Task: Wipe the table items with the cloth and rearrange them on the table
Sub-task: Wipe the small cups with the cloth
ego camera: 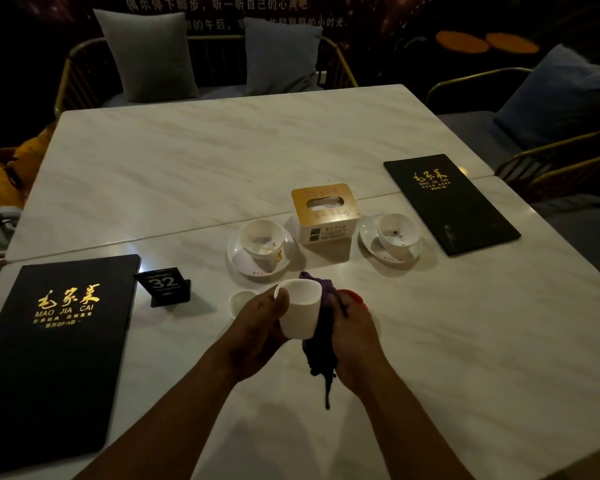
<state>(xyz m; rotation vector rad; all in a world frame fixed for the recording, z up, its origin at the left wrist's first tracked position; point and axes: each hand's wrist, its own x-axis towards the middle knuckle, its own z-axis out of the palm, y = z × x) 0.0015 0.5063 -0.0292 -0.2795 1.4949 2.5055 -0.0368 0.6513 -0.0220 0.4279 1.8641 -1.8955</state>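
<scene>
While the left hand (257, 327) grips a small white cup (300, 311), thumb hooked over its rim and fingers wrapped behind, the right hand (352, 336) is closed around a bunched purple cloth (321, 344) pressed against the cup's side; a loose tail of the cloth hangs below the hands, above the marble surface (465, 341); the cup is held tilted, clear of the surface, its mouth turned up and to the left. Just behind the right hand a red object (355, 296) shows, mostly hidden; just left of the cup lies a small white dish (241, 299). Farther out, a white bowl on a saucer (261, 251) with yellowish smears stands left of a tissue box (324, 213) with a tan lid; a second bowl on a saucer (392, 239) stands to the box's right, close beside it. A black number stand (163, 285) reading 32 sits near the left menu (54, 344), which lies flat at the near left edge; another black menu (451, 202) lies at the far right. Cushioned chairs (149, 53) ring the dim room beyond.
</scene>
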